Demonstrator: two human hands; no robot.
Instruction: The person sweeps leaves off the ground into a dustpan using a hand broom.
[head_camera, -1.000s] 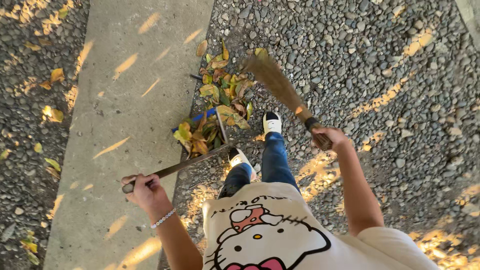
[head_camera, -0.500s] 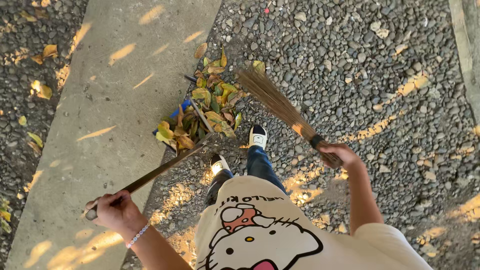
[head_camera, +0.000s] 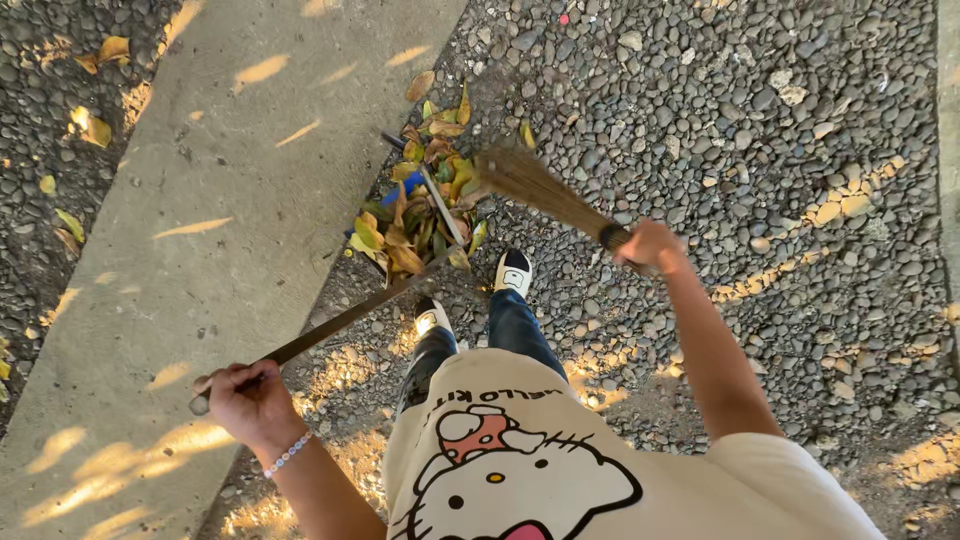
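While the left hand (head_camera: 248, 397) gripped the long dark dustpan handle (head_camera: 330, 325) at lower left, the right hand (head_camera: 650, 246) clenched the straw broom (head_camera: 535, 185), pushing yellow leaves (head_camera: 410, 215) panward.

Open ground right, clutter ahead

The leaf pile (head_camera: 420, 215) and dustpan handle (head_camera: 330, 322) block the way ahead-left; bare gravel (head_camera: 800, 150) right and concrete strip (head_camera: 230, 200) left lie open.
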